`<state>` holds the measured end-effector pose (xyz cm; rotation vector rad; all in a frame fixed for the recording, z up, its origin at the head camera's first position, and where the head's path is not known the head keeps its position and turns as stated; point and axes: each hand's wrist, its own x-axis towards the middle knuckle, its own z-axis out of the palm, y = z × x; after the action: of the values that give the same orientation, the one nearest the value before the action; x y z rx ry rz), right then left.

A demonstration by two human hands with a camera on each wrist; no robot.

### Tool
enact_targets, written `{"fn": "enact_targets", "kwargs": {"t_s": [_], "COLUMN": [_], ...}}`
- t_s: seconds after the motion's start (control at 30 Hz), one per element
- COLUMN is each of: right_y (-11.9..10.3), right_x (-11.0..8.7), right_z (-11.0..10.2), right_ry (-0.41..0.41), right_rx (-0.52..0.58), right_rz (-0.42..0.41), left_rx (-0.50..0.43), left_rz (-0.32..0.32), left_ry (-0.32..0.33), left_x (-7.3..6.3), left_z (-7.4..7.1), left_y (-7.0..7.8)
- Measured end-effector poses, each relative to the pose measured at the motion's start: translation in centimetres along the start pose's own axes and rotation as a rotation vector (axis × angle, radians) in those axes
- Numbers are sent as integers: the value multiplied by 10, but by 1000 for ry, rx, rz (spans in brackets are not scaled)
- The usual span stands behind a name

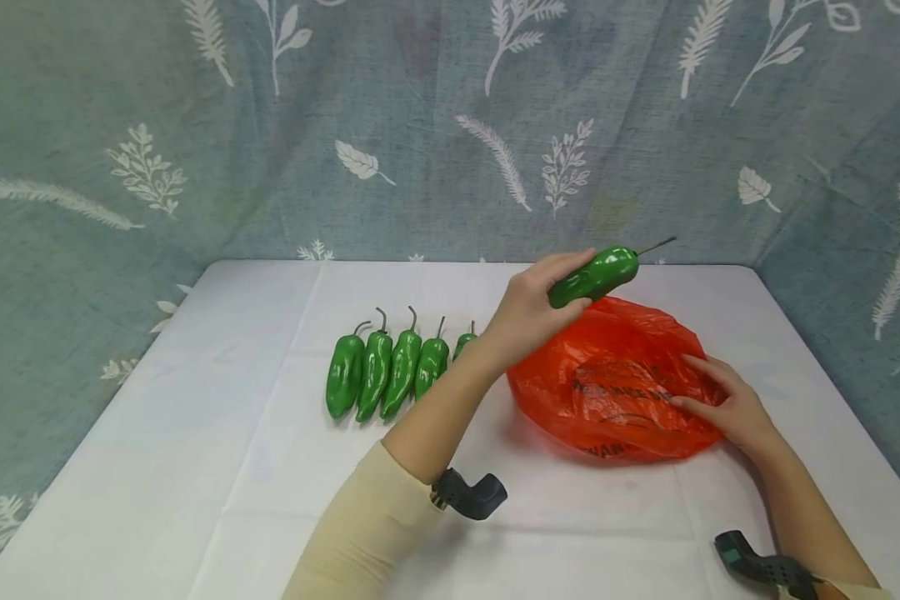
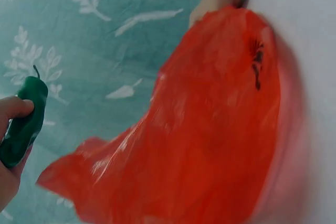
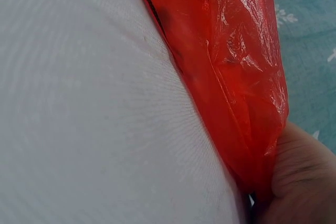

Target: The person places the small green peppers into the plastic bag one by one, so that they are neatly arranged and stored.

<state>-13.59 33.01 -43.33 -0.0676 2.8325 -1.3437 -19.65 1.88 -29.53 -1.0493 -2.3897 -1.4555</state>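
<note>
My left hand [image 1: 540, 304] holds a glossy green pepper [image 1: 598, 275] with a thin stem, raised over the far left edge of a red plastic bag [image 1: 547, 392]. In the left wrist view the thumb lies along the pepper [image 2: 31, 108], beside the bag [image 2: 210, 119]. The bag, with black print, sits on the table with its mouth facing up. At its right rim, my right hand [image 1: 738, 408] has thumb and fingers spread apart against the plastic. In the right wrist view, red plastic covers most of that hand's fingers.
Several green peppers [image 1: 403, 367] lie in a row left of the bag, stems away from me; my left forearm partly hides the right end of the row. They rest on a white-covered table [image 1: 270, 483]. A patterned grey-green curtain [image 1: 420, 125] hangs behind and along the sides.
</note>
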Motion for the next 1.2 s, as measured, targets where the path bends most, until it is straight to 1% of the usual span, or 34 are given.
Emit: {"fn": "enact_targets", "kwargs": {"t_s": [0.17, 0.33, 0.43, 0.5, 0.57, 0.7, 0.77, 0.93, 1.07, 1.2], "right_y": [0, 1, 1, 0, 0, 0, 0, 1, 2, 3], "right_x": [0, 0, 0, 0, 0, 0, 0, 0, 1, 2], "right_z": [0, 0, 0, 0, 0, 0, 0, -2, -2, 0], "right_ry": [-4, 2, 6, 8, 7, 10, 9, 8, 8, 5], "right_rx": [-7, -4, -3, -5, -8, 2, 11, 11, 10, 14], "right_rz": [22, 4, -12, -21, -23, -27, -27, -27, -37, -42], "left_rx": [32, 90, 150, 185, 214, 247, 269, 364, 422, 424], "left_rz": [-4, 8, 13, 5, -2, 2, -11, -87, -149, -216], "left_ry": [-99, -190, -264, -318, -356, -387, -405, -457, -433, -391], "left_x": [13, 24, 26, 25, 24, 23, 22, 19, 16, 12], "left_z": [20, 40, 49, 53, 56, 61, 62, 68, 72, 75], "left_y": [4, 5, 2, -2, -5, -16, -21, -36, -50, -65]}}
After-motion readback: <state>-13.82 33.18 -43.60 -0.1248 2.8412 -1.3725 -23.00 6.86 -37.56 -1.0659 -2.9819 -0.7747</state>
